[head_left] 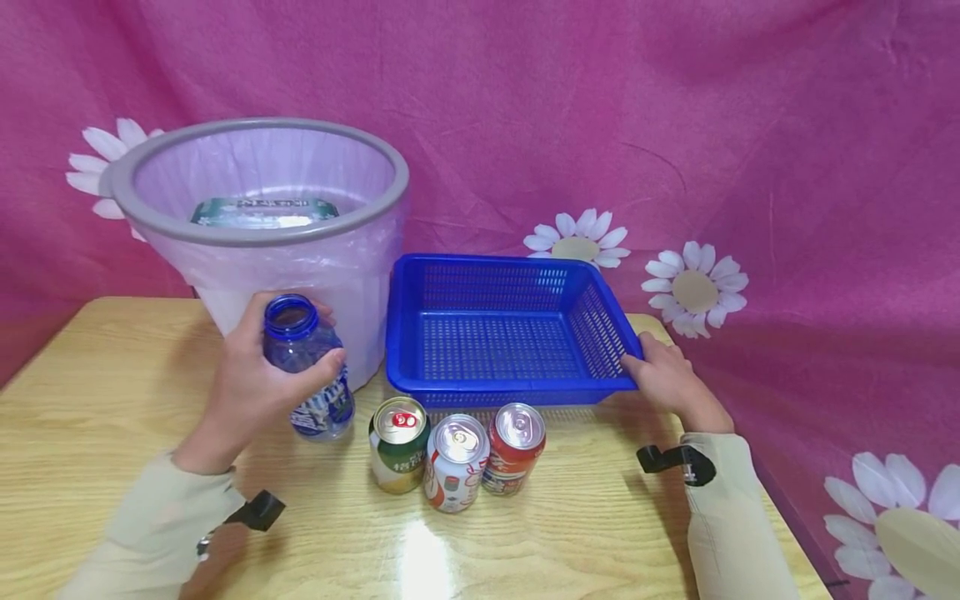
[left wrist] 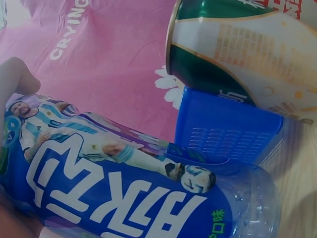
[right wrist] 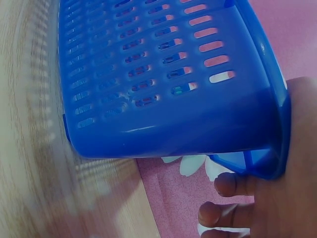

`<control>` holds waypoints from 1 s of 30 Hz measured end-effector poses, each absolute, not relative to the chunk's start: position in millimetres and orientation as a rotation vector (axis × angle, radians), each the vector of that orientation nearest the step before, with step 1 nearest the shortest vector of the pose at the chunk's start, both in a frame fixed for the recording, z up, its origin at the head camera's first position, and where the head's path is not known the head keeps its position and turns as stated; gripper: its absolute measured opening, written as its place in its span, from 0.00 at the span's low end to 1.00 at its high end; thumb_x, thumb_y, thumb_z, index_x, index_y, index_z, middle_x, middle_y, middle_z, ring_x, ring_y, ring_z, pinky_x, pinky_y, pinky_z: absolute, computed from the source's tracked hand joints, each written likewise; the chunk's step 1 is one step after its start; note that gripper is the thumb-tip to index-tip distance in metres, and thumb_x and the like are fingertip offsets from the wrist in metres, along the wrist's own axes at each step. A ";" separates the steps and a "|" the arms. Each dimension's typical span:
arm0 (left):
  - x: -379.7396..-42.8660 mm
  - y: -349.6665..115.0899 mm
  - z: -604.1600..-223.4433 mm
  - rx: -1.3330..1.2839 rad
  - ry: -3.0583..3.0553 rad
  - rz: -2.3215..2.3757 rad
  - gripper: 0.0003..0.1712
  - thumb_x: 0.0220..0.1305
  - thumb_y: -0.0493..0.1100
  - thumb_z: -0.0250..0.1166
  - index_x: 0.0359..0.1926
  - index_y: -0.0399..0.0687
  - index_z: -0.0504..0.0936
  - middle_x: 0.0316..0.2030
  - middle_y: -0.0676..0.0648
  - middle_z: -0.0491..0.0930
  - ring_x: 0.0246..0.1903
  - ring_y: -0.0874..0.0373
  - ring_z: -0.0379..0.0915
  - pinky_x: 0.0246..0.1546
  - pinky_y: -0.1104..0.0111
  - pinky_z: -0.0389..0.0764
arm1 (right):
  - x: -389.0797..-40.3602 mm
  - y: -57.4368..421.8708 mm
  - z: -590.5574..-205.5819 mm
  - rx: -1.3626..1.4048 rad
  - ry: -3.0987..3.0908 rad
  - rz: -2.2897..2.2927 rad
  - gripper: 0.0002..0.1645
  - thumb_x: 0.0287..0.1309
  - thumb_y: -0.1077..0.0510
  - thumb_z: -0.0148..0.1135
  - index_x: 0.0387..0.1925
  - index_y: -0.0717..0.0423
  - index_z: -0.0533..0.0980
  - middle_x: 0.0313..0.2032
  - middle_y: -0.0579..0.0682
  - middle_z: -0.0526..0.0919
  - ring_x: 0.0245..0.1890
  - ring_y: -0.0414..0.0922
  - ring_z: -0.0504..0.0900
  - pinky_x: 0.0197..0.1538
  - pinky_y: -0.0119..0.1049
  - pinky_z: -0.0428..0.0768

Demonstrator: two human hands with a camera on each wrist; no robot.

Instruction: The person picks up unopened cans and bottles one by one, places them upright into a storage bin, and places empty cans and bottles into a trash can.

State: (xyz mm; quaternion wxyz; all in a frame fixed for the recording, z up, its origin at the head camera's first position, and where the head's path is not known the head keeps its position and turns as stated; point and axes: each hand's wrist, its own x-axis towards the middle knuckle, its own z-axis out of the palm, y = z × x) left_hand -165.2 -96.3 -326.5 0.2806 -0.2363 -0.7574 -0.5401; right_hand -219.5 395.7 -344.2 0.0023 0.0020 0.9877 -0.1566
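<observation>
The lined wastebasket (head_left: pixel 367 292) stands left of the blue perforated basket (head_left: pixel 510 387), whose right rim the right hand (head_left: pixel 667 379) grips between thumb and fingers. Just before the wastebasket, the left hand (head_left: pixel 242 383) curls its fingers round an uncapped plastic bottle (head_left: pixel 326 412); I'd keep that hold gentle, well clear of the three drink cans (head_left: pixel 453 472).

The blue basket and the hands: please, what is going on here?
A person's left hand grips an open, blue-necked clear plastic bottle by the grey-rimmed round bin; the right hand holds the right rim of the rectangular blue plastic basket. A green-and-white metal can, a white metal can and a red metal can stand on the wood-grain table in front of the basket.
</observation>
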 end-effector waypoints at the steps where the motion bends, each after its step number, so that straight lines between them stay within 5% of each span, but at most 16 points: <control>1: -165.1 -97.0 -325.8 -0.632 -2.029 -1.440 0.35 0.41 0.27 0.75 0.53 0.37 0.71 0.42 0.57 0.80 0.43 0.70 0.79 0.46 0.83 0.79 | -219.6 395.6 -344.1 0.007 3.096 -0.492 0.23 0.68 0.45 0.41 0.49 0.60 0.67 0.43 0.62 0.78 0.49 0.60 0.70 0.47 0.56 0.68; 30: -152.5 -136.2 -308.9 -0.534 -2.213 -1.090 0.39 0.36 0.34 0.79 0.54 0.40 0.73 0.41 0.45 0.84 0.38 0.87 0.70 0.41 0.93 0.70 | -220.3 395.6 -343.9 -0.005 3.103 -0.496 0.22 0.69 0.45 0.41 0.47 0.60 0.67 0.40 0.61 0.78 0.47 0.59 0.71 0.45 0.53 0.68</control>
